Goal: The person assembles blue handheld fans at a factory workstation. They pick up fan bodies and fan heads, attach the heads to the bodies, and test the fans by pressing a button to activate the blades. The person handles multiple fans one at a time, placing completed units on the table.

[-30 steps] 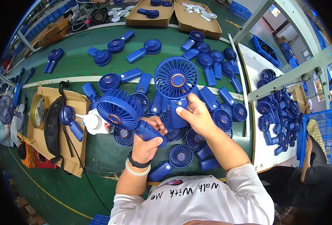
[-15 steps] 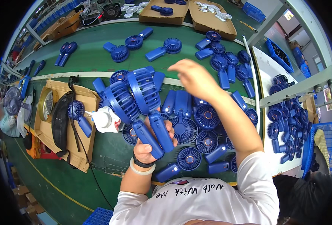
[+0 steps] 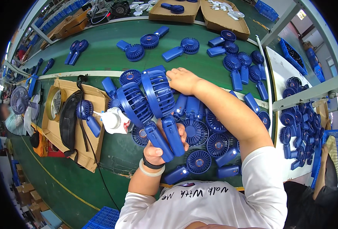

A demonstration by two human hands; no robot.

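Two blue handheld fans (image 3: 161, 93) are held side by side in my left hand (image 3: 153, 152), its fingers closed round their handles and the caged heads tilted up and away. Just past these heads, my right hand (image 3: 184, 81) reaches down with bent fingers. Its fingertips are partly hidden by the nearer fan head, so whether they grip anything cannot be told. Close to them lies another blue fan (image 3: 130, 76) with its handle partly covered. Several more blue fans (image 3: 198, 162) lie on the green table under my right forearm and in front of me.
On the left, a cardboard tray (image 3: 96, 147) holds a black pouch (image 3: 67, 126), a tape roll (image 3: 55, 104) and a fan beside a white bottle (image 3: 114, 120). Beyond runs a green belt (image 3: 100, 57) with scattered fans. Fans heap on a white surface (image 3: 277, 72) at right, beside a metal frame post (image 3: 310, 100).
My right hand has come down and left from above the table to just behind the held fans. The left hand keeps hold of both fans. The whole view has shifted slightly.
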